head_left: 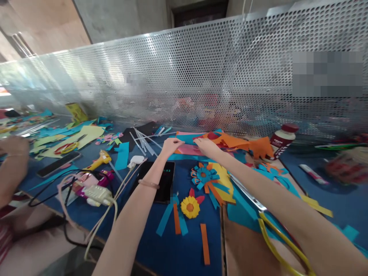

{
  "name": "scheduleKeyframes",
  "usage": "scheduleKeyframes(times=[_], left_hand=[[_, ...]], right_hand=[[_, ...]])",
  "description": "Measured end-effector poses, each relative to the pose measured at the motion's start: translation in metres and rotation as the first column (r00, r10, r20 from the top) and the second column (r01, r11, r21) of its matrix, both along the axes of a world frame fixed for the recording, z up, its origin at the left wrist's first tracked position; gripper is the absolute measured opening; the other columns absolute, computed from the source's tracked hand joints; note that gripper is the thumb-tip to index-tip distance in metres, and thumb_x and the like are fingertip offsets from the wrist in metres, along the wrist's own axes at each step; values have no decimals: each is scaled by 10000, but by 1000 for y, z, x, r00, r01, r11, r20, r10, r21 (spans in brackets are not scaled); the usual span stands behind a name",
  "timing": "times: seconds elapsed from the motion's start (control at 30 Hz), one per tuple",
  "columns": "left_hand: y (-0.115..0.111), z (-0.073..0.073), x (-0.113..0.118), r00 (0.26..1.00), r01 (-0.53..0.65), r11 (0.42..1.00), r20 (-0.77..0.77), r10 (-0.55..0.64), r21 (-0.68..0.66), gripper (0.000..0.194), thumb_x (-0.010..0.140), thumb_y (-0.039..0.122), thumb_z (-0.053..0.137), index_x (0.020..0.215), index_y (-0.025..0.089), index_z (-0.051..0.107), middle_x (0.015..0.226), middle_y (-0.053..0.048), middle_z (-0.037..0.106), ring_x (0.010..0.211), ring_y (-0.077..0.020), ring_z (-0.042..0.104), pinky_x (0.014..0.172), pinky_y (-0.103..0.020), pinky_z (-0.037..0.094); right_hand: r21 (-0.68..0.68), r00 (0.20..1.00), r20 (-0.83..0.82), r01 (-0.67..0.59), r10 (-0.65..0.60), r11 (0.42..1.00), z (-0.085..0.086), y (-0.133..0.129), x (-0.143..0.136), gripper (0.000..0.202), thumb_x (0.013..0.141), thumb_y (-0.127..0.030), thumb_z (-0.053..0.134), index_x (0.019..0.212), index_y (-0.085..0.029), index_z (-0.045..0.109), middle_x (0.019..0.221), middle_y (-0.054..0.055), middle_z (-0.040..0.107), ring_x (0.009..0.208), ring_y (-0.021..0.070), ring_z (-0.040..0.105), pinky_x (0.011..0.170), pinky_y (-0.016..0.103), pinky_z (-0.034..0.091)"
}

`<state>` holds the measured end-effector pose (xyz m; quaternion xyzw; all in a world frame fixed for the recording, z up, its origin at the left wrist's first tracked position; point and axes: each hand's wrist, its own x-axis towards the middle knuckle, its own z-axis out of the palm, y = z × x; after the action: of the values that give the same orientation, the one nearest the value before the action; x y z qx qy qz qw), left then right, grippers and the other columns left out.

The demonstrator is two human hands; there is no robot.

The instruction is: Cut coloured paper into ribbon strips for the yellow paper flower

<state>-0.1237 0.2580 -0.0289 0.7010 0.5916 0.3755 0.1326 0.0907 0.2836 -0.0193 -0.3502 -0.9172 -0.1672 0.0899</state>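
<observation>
Both my arms reach forward to a pile of coloured paper near the perforated metal screen. A pink paper sheet [188,149] lies between my hands. My left hand [171,146] is closed, thumb and fingers pinching at the sheet's left side. My right hand [205,146] is closed at its right side, fingertips bent down and partly hidden. Orange paper pieces [234,142] lie just right of my right hand. Nearer me are a blue and orange paper flower [203,174] and a yellow paper flower [189,207] with red petals. A dark phone [163,180] lies under my left forearm.
The metal screen [184,80] stands behind the table. Yellow-handled scissors [268,230] lie under my right forearm. A red-capped bottle [283,142] stands right. A yellow glue gun [100,159], a power strip [96,193] and tangled cords lie left, by another person's arm [14,165].
</observation>
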Motion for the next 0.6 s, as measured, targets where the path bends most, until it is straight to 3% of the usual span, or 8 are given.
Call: scheduleKeyframes(times=[0.2,0.4,0.53,0.6], left_hand=[[1,-4,-8,993,47,999,109,-46,-11,422,811,481,551,909,124,755,757,-65,726,731,-195,645,698,-276,472],[1,-6,-11,981,138,990,134,-141,28,349,829,429,564,974,162,735,1009,-71,724,967,-218,642,857,-294,468],[7,-14,-13,995,24,996,98,-32,80,440,804,383,633,1190,175,598,1270,-111,584,1146,-233,552,956,-347,427],[11,-21,-14,997,-57,995,56,53,80,485,800,399,643,1197,132,560,1249,-159,565,1138,-257,544,971,-395,412]], right_hand=[[-7,1000,9,-29,29,1000,-6,1,3,329,922,-83,392,1227,-83,512,1065,142,648,981,210,591,833,291,369],[41,999,-10,36,-35,999,-14,-6,0,313,922,-105,396,1193,-123,551,936,118,668,895,219,599,812,302,372],[103,986,-80,155,-147,982,-17,2,-4,309,929,-122,362,1184,-63,527,969,171,657,959,272,577,821,341,373],[129,980,-102,183,-170,975,-17,7,-5,359,936,-122,331,1257,-37,466,1015,189,648,991,285,565,838,358,370]])
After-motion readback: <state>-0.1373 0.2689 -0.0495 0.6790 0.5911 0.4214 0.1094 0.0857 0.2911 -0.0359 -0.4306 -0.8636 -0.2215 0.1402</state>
